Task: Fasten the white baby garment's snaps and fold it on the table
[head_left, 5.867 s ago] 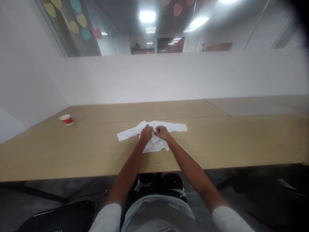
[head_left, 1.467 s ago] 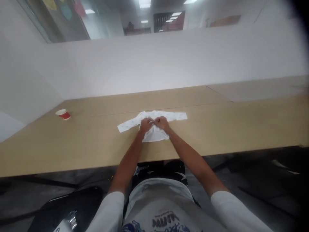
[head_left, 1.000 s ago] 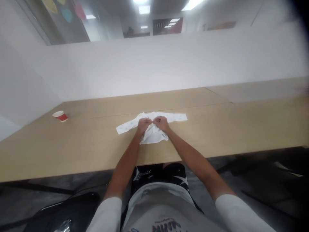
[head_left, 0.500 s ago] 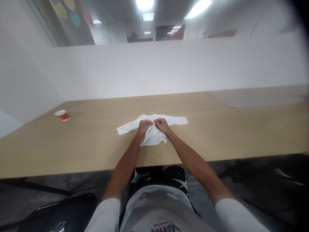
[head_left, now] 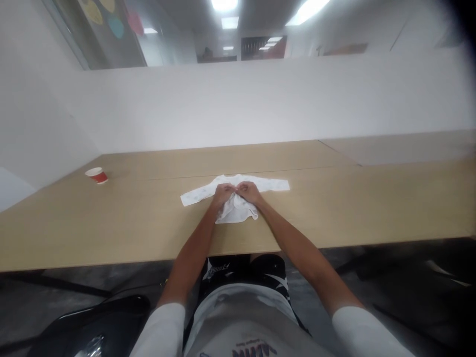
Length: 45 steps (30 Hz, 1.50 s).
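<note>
A small white long-sleeved baby shirt (head_left: 234, 215) lies on the table with its sleeves spread to both sides and faint prints on the cloth. Over the middle of its front, my left hand (head_left: 223, 192) pinches the fabric. My right hand (head_left: 248, 191) pinches it too, its fingertips almost meeting those of the left. The cloth is bunched and slightly raised below the fingers. What exactly lies between the fingertips is too small to make out.
A red and white paper cup (head_left: 97, 175) stands at the left of the wooden table (head_left: 353, 203). A white wall (head_left: 208, 104) with a window above rises behind it. At the lower left, below the table edge, is a black chair (head_left: 100, 322).
My fingertips have drawn slightly closer together at the shirt's front. The shirt stays in place; the whole view has shifted slightly.
</note>
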Each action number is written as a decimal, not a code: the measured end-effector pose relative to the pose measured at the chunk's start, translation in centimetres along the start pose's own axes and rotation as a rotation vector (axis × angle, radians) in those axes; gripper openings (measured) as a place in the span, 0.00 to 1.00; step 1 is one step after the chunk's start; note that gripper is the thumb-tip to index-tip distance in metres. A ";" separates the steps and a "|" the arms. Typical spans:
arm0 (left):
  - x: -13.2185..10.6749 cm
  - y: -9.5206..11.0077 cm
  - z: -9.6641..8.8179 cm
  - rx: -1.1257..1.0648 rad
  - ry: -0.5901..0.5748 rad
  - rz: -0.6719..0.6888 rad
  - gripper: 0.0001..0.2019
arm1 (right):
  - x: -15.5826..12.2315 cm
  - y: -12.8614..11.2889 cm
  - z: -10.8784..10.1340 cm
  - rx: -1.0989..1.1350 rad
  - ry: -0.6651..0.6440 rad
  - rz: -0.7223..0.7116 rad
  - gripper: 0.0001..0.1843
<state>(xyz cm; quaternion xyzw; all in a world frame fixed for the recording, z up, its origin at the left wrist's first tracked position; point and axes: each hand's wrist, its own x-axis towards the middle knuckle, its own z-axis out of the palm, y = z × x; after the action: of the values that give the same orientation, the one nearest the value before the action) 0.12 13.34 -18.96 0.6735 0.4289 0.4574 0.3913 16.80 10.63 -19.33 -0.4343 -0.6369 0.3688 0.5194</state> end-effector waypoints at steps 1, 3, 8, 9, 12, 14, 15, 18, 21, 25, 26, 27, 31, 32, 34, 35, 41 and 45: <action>0.0 0.0 0.0 0.017 0.003 0.005 0.05 | 0.0 0.0 0.0 0.010 -0.003 0.018 0.17; 0.1 0.0 0.0 0.051 0.008 0.018 0.05 | 0.0 -0.2 0.1 0.052 -0.013 0.078 0.17; 0.0 -0.1 0.1 0.099 -0.052 0.071 0.04 | 0.0 -0.5 -0.1 0.081 -0.057 0.207 0.14; 0.0 -0.1 0.2 0.104 -0.066 0.080 0.05 | 0.0 -0.5 -0.2 0.071 -0.068 0.219 0.14; 0.1 -0.3 0.2 0.119 -0.106 0.097 0.08 | -0.1 -0.7 -0.4 0.046 -0.108 0.240 0.11; 0.2 -0.3 0.1 0.126 -0.142 0.108 0.11 | -0.1 -1.0 -0.6 0.051 -0.149 0.242 0.10; 0.2 -0.3 0.0 0.128 -0.162 0.113 0.13 | -0.2 -1.3 -0.7 0.061 -0.172 0.245 0.10; 0.1 0.0 -0.3 0.128 -0.213 0.119 0.15 | -0.2 -2.0 -1.0 0.075 -0.208 0.262 0.10; -0.1 0.6 -0.5 0.129 -0.245 0.111 0.13 | -0.1 -2.5 -1.0 0.035 -0.196 0.289 0.08; -0.9 2.7 -0.7 0.366 -0.170 0.190 0.08 | -0.2 -2.9 -0.9 -0.087 -0.127 0.309 0.06; -1.4 3.5 -0.8 0.432 -0.145 0.240 0.09 | -0.3 -3.0 -1.0 -0.114 -0.104 0.306 0.05; -2.0 4.3 -0.9 0.471 -0.145 0.289 0.10 | -0.6 -3.1 -1.3 -0.144 -0.097 0.289 0.06; -5.4 6.4 -2.0 0.588 -0.378 0.321 0.13 | -3.3 -3.4 -3.4 -0.382 -0.359 0.015 0.21; -6.2 6.5 -2.5 0.654 -0.445 0.301 0.14 | -4.3 -3.5 -4.1 -0.454 -0.445 -0.080 0.27; -7.4 6.2 -3.5 0.752 -0.522 0.271 0.18 | -6.4 -3.4 -5.2 -0.541 -0.514 -0.209 0.36; -7.7 5.9 -4.0 0.774 -0.533 0.263 0.18 | -7.3 -3.3 -5.5 -0.559 -0.487 -0.243 0.35; -8.6 4.7 -5.7 0.872 -0.425 0.258 0.23 | -9.7 -2.1 -5.7 -0.557 -0.190 -0.374 0.20; -9.3 4.4 -6.1 0.883 -0.315 0.351 0.19 | -10.2 -2.7 -6.0 -0.511 -0.093 -0.447 0.17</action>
<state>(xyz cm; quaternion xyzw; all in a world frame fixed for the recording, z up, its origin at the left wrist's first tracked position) -6.74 4.05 -15.82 0.8978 0.3976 0.1840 0.0459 23.08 0.28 -19.22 -0.3830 -0.8111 0.0937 0.4321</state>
